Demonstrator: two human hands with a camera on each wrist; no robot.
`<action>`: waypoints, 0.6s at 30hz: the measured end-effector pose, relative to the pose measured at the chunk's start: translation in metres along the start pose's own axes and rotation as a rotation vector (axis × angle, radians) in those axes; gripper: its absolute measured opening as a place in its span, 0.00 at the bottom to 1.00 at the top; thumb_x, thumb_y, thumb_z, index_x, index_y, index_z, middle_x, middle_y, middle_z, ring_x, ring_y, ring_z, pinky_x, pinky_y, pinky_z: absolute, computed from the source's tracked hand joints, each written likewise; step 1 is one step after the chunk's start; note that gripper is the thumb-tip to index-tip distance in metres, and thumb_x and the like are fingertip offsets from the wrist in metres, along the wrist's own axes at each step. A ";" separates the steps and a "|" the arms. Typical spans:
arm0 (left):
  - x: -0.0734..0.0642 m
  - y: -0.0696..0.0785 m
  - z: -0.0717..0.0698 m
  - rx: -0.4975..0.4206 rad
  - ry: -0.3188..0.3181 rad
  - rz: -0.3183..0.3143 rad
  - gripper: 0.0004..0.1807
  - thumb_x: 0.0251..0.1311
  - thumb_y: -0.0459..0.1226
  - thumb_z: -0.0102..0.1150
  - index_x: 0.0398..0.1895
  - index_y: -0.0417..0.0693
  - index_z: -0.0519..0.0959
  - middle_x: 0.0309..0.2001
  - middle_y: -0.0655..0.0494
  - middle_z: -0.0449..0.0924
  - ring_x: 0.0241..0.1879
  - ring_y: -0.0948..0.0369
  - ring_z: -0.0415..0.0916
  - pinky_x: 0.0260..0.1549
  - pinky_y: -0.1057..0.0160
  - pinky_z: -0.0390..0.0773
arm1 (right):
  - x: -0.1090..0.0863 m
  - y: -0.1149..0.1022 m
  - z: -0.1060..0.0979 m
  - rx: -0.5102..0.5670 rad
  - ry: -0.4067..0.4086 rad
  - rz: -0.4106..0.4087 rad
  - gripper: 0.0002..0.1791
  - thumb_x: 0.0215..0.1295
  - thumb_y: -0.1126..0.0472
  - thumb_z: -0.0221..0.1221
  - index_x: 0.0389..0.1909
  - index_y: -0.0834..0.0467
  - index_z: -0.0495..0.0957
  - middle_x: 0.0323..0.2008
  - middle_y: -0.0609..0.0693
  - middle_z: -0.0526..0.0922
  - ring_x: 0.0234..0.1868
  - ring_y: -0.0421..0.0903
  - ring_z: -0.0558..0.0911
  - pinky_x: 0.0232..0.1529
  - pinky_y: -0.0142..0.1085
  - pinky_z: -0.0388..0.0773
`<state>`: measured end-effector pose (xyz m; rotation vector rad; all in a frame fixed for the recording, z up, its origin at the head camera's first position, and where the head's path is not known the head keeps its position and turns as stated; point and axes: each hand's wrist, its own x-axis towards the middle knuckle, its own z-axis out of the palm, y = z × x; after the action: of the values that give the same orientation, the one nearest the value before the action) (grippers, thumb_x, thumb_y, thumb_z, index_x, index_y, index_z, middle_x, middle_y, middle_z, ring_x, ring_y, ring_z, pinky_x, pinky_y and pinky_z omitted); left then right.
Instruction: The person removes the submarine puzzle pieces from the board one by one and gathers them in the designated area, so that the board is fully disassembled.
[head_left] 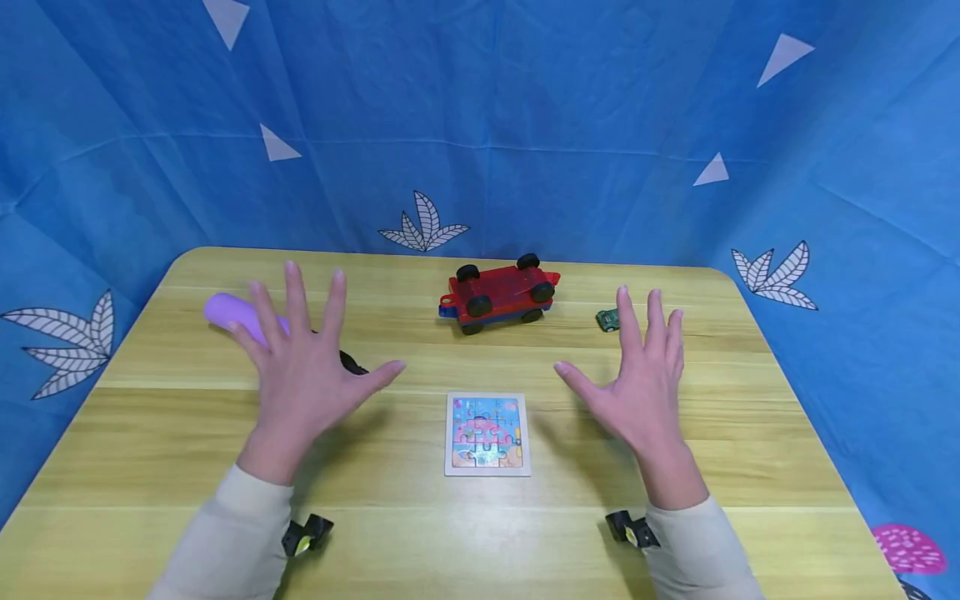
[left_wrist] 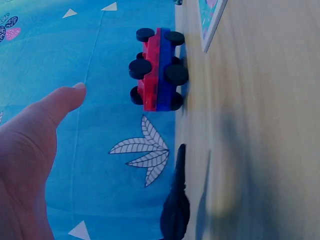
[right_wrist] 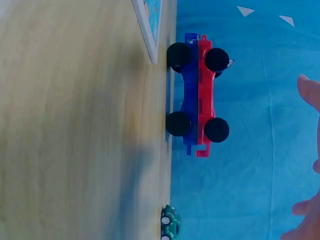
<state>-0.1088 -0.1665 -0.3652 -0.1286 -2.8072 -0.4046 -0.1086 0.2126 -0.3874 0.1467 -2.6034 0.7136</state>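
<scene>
Left hand (head_left: 300, 371) and right hand (head_left: 645, 396) up over the desk (head_left: 750, 467), a puzzle (head_left: 487, 433) between

From the puzzle, at 12 o'clock, a red car (head_left: 504, 290) lies wheels up on top of a blue car (right_wrist: 191, 90). A tiny green car (head_left: 608, 320) sits between 1 and 2 o'clock, near the right hand in the head view. At 10 o'clock, the left hand gets in the way and hides part of a purple tube (head_left: 225, 308). A black thing (head_left: 352, 364) pokes out there too; I can't tell if the two join. A blue cloth (head_left: 600, 100) hangs behind.

Each grip is spread wide with nothing in it. The left hand is near 10 o'clock from the puzzle, the right hand between 2 and 3.

The puzzle lies flat on the desk. It is square, with a white frame (head_left: 448, 437) and pieces (head_left: 462, 408) fitted together. Its picture is blue, with pink in the middle.
</scene>
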 end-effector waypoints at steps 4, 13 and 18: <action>-0.004 0.005 0.005 -0.049 0.014 0.062 0.65 0.45 0.75 0.59 0.82 0.61 0.42 0.78 0.49 0.17 0.73 0.41 0.12 0.60 0.29 0.24 | 0.000 -0.005 0.003 0.086 0.016 -0.042 0.59 0.51 0.37 0.70 0.80 0.40 0.48 0.79 0.51 0.44 0.77 0.60 0.43 0.64 0.68 0.47; -0.021 0.032 0.023 -0.228 0.041 0.289 0.62 0.45 0.64 0.71 0.81 0.54 0.50 0.77 0.41 0.49 0.75 0.39 0.40 0.60 0.32 0.58 | -0.001 -0.023 0.019 0.393 -0.019 -0.022 0.50 0.55 0.50 0.73 0.78 0.41 0.57 0.68 0.47 0.67 0.64 0.51 0.68 0.56 0.55 0.69; -0.034 0.049 0.034 -0.372 -0.065 0.279 0.60 0.48 0.60 0.73 0.81 0.57 0.51 0.71 0.45 0.61 0.68 0.46 0.57 0.56 0.40 0.69 | -0.003 -0.031 0.031 0.616 -0.113 0.040 0.45 0.57 0.56 0.73 0.75 0.43 0.63 0.56 0.48 0.77 0.53 0.54 0.77 0.49 0.48 0.76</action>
<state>-0.0794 -0.1113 -0.3945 -0.6143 -2.6882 -0.8583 -0.1110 0.1698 -0.3986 0.3249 -2.4042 1.5401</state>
